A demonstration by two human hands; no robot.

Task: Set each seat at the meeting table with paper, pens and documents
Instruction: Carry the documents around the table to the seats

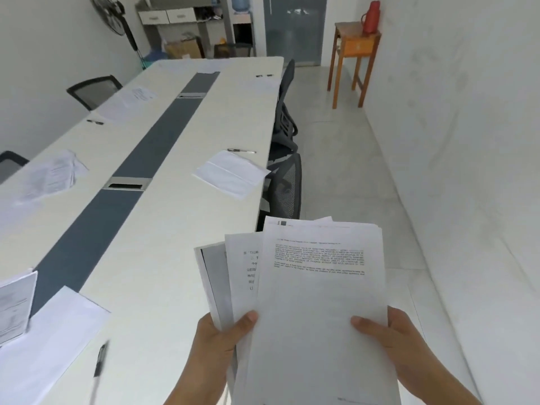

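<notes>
I hold a fanned stack of printed documents [318, 290] in front of me, beside the near right corner of the long white meeting table [175, 229]. My left hand [217, 343] grips the stack's left sheets with the thumb on top. My right hand [391, 337] holds the top sheet's right edge, thumb on the page. On the table, blank paper [233, 173] lies at the right-side seat with a pen [242, 151] beyond it. Another sheet [49, 325] and pen [100, 358] lie at the near left. More papers [52, 173] and printed sheets [131, 100] sit along the left side.
Black mesh chairs [285, 185] stand tucked at the table's right edge, others [93, 90] on the left. A grey strip with cable boxes [127, 182] runs down the table's middle. A wooden side table [355, 51] with a red flask stands by the right wall. Tiled floor lies between table and wall.
</notes>
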